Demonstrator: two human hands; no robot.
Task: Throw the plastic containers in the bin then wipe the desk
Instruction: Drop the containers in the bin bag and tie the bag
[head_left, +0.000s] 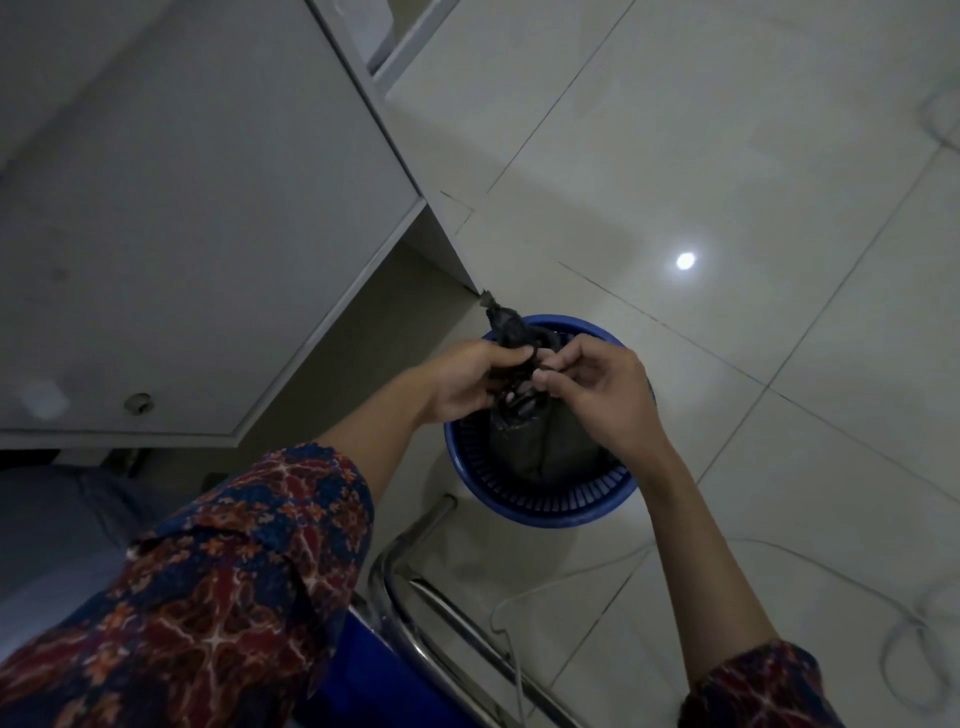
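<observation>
Hands, two, both over the bin.
Left hand (470, 382): fingers curled, gripping the gathered neck of the black plastic bag (524, 447) from the left side.
Right hand (605, 395): thumb and forefinger pinched on the same gathered neck from the right; remaining fingers loosely bent. The two hands nearly touch at the bag's twisted top.

Black plastic bag, one: body sits down inside the bin; a twisted tail of plastic sticks up and away past the left hand's knuckles. Contents cannot be seen.

Bin (540, 506), one: round, blue, slatted wall, standing on the floor (727, 156) just beside the corner of the tabletop. The plastic containers of the task are not visible as such; whether they lie within the bag cannot be told.

Tabletop (182, 208), one: pale grey, with a raised edge, filling the upper left. One small round fitting (138, 402) lies near its near edge.

Sleeves, two: patterned in red, blue and orange, the left (208, 571) large in the foreground, the right (763, 686) at the lower edge.

Chair frame (415, 597), one: chrome tubing, below the bin, with a blue seat part just beside it.

Cord (571, 577), white: trails across the pale tiled floor on the right; whether it is one cord or more cannot be told.

Light reflection (685, 261), one: bright spot on the tiles.
</observation>
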